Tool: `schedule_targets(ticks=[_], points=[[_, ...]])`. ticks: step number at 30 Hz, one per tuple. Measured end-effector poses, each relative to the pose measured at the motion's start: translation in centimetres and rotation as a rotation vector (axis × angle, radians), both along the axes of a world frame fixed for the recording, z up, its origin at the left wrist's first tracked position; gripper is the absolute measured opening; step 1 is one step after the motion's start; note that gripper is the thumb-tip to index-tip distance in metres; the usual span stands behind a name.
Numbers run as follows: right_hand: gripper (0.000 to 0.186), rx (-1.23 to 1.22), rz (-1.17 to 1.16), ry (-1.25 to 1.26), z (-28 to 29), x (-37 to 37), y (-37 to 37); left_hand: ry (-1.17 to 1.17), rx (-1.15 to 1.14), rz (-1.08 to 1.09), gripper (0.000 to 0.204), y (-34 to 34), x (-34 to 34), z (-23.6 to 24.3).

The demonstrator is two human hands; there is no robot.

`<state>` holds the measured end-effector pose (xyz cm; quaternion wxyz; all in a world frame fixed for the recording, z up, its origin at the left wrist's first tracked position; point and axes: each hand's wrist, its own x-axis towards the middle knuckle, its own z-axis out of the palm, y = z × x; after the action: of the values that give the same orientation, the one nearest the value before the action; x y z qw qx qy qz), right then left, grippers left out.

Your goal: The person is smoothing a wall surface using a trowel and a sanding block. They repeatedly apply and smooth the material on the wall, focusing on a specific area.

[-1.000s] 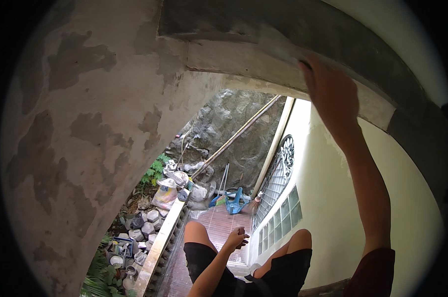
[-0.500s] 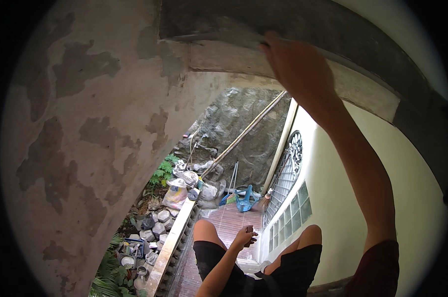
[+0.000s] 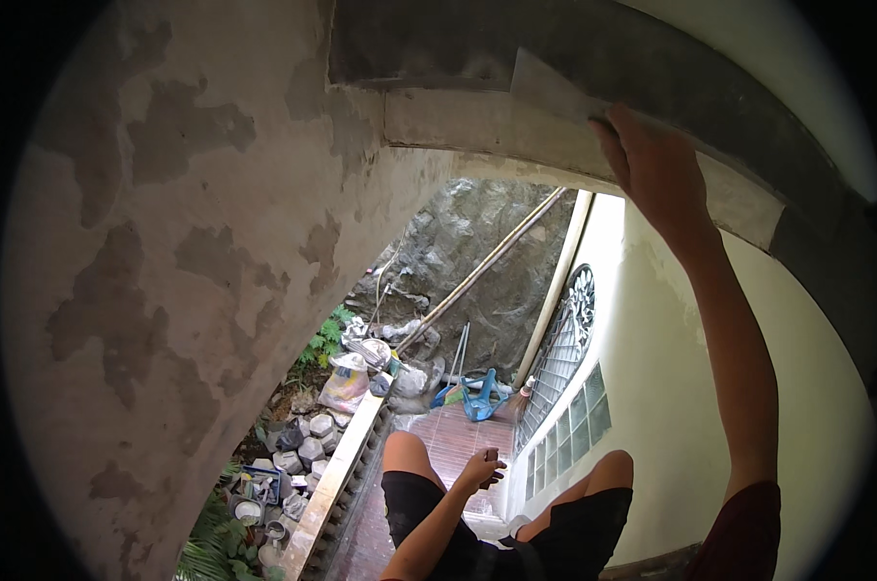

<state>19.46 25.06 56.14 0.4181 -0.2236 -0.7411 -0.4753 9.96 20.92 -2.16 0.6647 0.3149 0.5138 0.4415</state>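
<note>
Overhead, my right hand (image 3: pixel 659 167) is closed on a flat plastering trowel, its handle mostly hidden by the fingers. The trowel's thin grey blade (image 3: pixel 547 85) lies against the beam (image 3: pixel 438 44), across the border between dark grey wet-looking plaster and a paler band (image 3: pixel 448 114). Lower down, my left hand (image 3: pixel 477 472) hovers above my lap between the knees. Its fingers curl round a small dark object that I cannot make out.
A patchy plastered wall (image 3: pixel 158 290) slopes along the left. Far below lies a reddish tiled floor (image 3: pixel 448 436), with a pale ledge (image 3: pixel 337 474), stacked hexagonal blocks (image 3: pixel 311 448), a sack (image 3: pixel 345 385) and a blue plastic chair (image 3: pixel 482 395). Long poles (image 3: pixel 487 266) lean against the rock.
My right hand and the trowel have moved to the right along the beam, and the blade now shows clearly. My left hand stays nearly in place; the view has shifted slightly.
</note>
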Motion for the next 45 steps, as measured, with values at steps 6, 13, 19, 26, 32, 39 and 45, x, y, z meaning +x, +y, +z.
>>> schedule_targets(ticks=[6,13,19,26,32,39,45], points=[[0.02,0.12,-0.088,0.041,-0.3,-0.2,0.1,0.011,-0.013,-0.04,0.052,0.5,2.1,0.3],[0.022,0.093,0.122,-0.004,-0.3,-0.4,0.4,0.077,-0.042,-0.089,0.046,0.0,2.2,-0.4],[0.023,0.19,-0.073,-0.048,-0.8,-5.2,1.3,0.086,0.007,-0.058,0.047,0.0,2.2,-0.3],[0.024,0.216,-0.026,0.043,-1.3,-5.1,0.1,0.119,-0.021,-0.055,0.05,-0.4,1.3,0.9],[0.022,0.208,0.146,0.029,-0.9,-5.3,0.5,0.137,-0.002,-0.09,0.051,0.1,1.5,-0.3],[0.02,0.093,0.074,-0.034,-0.7,-14.7,-0.6,0.113,0.004,-0.054,0.048,0.1,1.5,-0.6],[0.022,-0.113,0.167,0.017,-3.3,-10.3,0.9,0.133,0.027,-0.044,0.051,-0.1,1.5,-0.3]])
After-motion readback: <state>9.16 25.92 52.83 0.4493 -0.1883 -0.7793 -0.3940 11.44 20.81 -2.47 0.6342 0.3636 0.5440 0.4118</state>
